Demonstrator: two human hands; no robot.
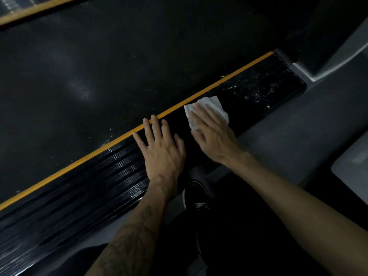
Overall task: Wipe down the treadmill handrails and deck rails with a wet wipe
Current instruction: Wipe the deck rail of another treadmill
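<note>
A black ribbed deck rail (83,194) with a yellow stripe (217,84) along its inner edge runs diagonally across the view, beside the dark treadmill belt (119,62). My right hand (213,134) lies flat with straight fingers, pressing a white wet wipe (216,105) onto the rail. Its fingers cover most of the wipe. My left hand (159,148) rests flat on the rail just to the left, fingers spread, fingertips reaching the yellow stripe. White specks dot the rail beyond the wipe.
A second yellow-edged rail (35,9) shows at the top left. The grey floor (298,134) lies to the right of the rail. A grey treadmill base part (328,64) stands at the rail's far end. My dark shoe (196,198) is beside the rail.
</note>
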